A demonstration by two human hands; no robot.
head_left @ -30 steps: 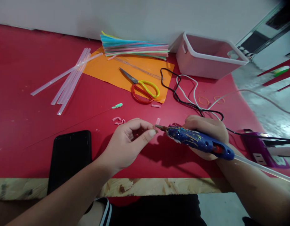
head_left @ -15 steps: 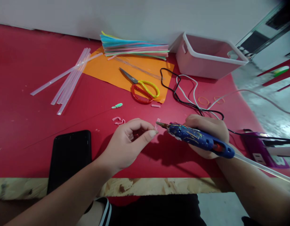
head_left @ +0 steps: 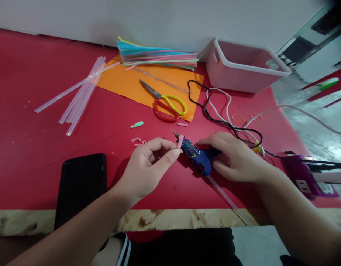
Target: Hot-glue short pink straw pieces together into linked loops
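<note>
My left hand pinches a short pink strip upright between thumb and forefinger. Low over the red tabletop, just right of it, is a blue hot glue gun, smeared with dried glue, its nozzle pointing up and left. My right hand has its fingers around the gun's handle, which they partly hide. A clear glue stick sticks out of the gun's rear toward the table's front edge. Beyond the left hand lie curled pink scraps and another small pink piece.
Scissors and a bundle of coloured pipe cleaners lie on orange paper. Glue sticks and a black phone are leftward. A pink bin, cables and a purple power strip stand rightward.
My right hand has lowered the glue gun toward the table and turned it, swinging its rear toward the front edge. The nozzle has left the pink strip, which my left hand still pinches.
</note>
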